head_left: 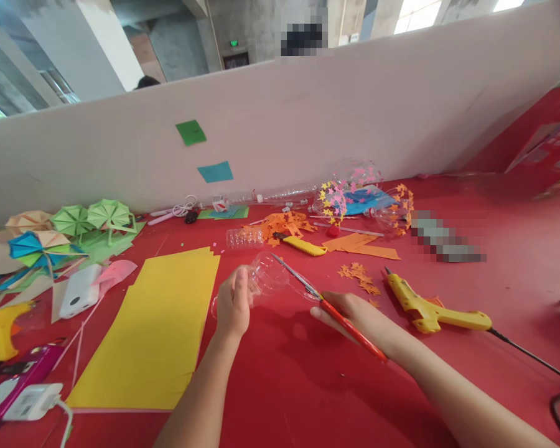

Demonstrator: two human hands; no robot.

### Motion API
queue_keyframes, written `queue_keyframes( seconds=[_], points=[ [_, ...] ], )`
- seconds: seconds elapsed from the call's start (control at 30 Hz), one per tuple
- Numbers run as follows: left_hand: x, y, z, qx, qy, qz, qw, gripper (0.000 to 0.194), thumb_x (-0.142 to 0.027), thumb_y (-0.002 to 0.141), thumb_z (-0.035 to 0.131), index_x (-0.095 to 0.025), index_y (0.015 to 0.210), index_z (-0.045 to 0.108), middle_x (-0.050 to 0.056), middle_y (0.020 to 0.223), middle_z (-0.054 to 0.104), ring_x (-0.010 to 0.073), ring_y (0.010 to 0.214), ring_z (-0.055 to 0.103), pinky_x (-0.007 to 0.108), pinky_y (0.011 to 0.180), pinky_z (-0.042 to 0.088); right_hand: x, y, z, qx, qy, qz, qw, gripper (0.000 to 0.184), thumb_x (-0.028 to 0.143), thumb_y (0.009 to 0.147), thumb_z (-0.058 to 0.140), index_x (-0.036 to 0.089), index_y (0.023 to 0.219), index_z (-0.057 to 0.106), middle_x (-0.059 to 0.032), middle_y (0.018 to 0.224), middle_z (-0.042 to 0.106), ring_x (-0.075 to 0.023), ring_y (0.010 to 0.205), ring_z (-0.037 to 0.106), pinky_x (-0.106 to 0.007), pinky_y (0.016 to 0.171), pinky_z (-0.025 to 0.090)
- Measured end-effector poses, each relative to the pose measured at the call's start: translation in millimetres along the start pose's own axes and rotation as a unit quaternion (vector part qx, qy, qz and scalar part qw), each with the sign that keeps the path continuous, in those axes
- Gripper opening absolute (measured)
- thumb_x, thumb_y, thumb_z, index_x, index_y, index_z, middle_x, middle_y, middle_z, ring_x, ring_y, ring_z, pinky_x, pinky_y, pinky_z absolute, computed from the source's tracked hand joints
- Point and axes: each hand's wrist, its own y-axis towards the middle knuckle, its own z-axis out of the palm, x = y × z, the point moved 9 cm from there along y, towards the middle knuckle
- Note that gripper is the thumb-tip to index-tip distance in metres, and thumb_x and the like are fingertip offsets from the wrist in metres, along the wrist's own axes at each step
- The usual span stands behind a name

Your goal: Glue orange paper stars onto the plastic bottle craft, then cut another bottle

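My left hand (pixel 234 298) is closed around a clear cut piece of plastic bottle (pixel 271 272), whose round open end faces away from me. In my right hand (pixel 350 316) is a pair of scissors (pixel 313 290) with red handles. Their blades point up and left, with the tips at the edge of the clear plastic. A thin see-through strip hangs below the blades; whether it is still joined to the bottle piece I cannot tell. Beyond the hands lie a yellow utility knife (pixel 303 244) and a ribbed clear bottle section (pixel 244 239).
Yellow paper sheets (pixel 154 323) lie on the left, by folded paper umbrellas (pixel 72 221) and a white device (pixel 80 291). Yellow glue guns rest at right (pixel 432 305) and far left (pixel 2 330). Orange stars (pixel 359 277) and star-covered clear plastic (pixel 354 180) sit before the white partition (pixel 280 124).
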Motion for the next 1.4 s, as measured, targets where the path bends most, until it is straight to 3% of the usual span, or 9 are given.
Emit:
queue_keyframes(
  seconds=[0.13,0.27,0.47,0.67,0.87,1.1,1.4],
  points=[
    [-9.7,-1.2,0.1,-0.004,0.013,0.041,0.999,0.059,-0.074,0.080,0.036,-0.020,0.072,0.057,-0.003,0.050,0.047,0.0105,0.042,0.039,0.024,0.044,0.033,-3.6,2.1,2.2,0.003,0.029,0.008,1.000,0.048,0.063,0.084,0.043,0.021,0.062,0.032,0.0044,0.058,0.033,-0.0108,0.055,0.029,-0.024,0.050,0.024],
    [-10.5,-2.7,0.3,-0.004,-0.015,0.019,1.000,0.059,-0.073,0.080,0.037,-0.019,0.079,0.060,-0.004,0.051,0.049,0.0095,0.041,0.041,0.023,0.044,0.035,-4.4,3.1,1.0,-0.008,0.042,0.004,0.999,0.048,0.062,0.083,0.045,0.021,0.062,0.031,0.0047,0.059,0.029,-0.0105,0.055,0.026,-0.024,0.049,0.022],
    [-5.8,0.2,4.6,0.037,-0.076,-0.047,0.995,0.062,-0.077,0.076,0.038,-0.018,0.074,0.058,-0.003,0.051,0.049,0.0094,0.040,0.043,0.021,0.038,0.030,-6.5,4.3,-1.9,-0.019,-0.001,-0.001,1.000,0.046,0.061,0.084,0.042,0.022,0.062,0.032,0.0048,0.056,0.032,-0.0110,0.052,0.028,-0.024,0.050,0.023],
    [-5.6,0.1,11.4,0.088,-0.045,-0.044,0.994,0.061,-0.077,0.076,0.038,-0.018,0.067,0.055,-0.003,0.045,0.047,0.0090,0.038,0.041,0.020,0.039,0.031,-1.5,2.7,-7.9,-0.051,-0.109,-0.020,0.993,0.042,0.057,0.087,0.040,0.023,0.065,0.030,0.0038,0.054,0.040,-0.0123,0.048,0.033,-0.025,0.050,0.023],
    [-1.4,-1.2,15.5,0.122,-0.040,-0.053,0.990,0.062,-0.074,0.081,0.034,-0.018,0.061,0.053,-0.002,0.046,0.049,0.0082,0.038,0.043,0.020,0.041,0.032,-2.9,3.4,-7.2,-0.056,-0.101,-0.016,0.993,0.043,0.056,0.088,0.040,0.023,0.064,0.029,0.0045,0.053,0.039,-0.0114,0.047,0.031,-0.024,0.049,0.023],
    [6.0,0.4,16.7,0.156,-0.077,-0.095,0.980,0.063,-0.075,0.080,0.034,-0.017,0.075,0.060,-0.001,0.048,0.053,0.0091,0.039,0.044,0.019,0.037,0.030,-7.8,5.7,-7.8,-0.063,-0.093,-0.014,0.994,0.045,0.056,0.086,0.043,0.022,0.061,0.027,0.0052,0.050,0.035,-0.0102,0.046,0.026,-0.024,0.047,0.020],
    [10.3,-1.4,21.7,0.216,-0.104,-0.145,0.960,0.065,-0.071,0.082,0.030,-0.015,0.076,0.061,0.002,0.045,0.056,0.0102,0.037,0.047,0.018,0.033,0.027,-7.9,7.6,-5.7,-0.079,-0.159,-0.020,0.984,0.043,0.056,0.088,0.040,0.023,0.063,0.028,0.0047,0.050,0.035,-0.0107,0.044,0.028,-0.024,0.046,0.019]
  ],
)
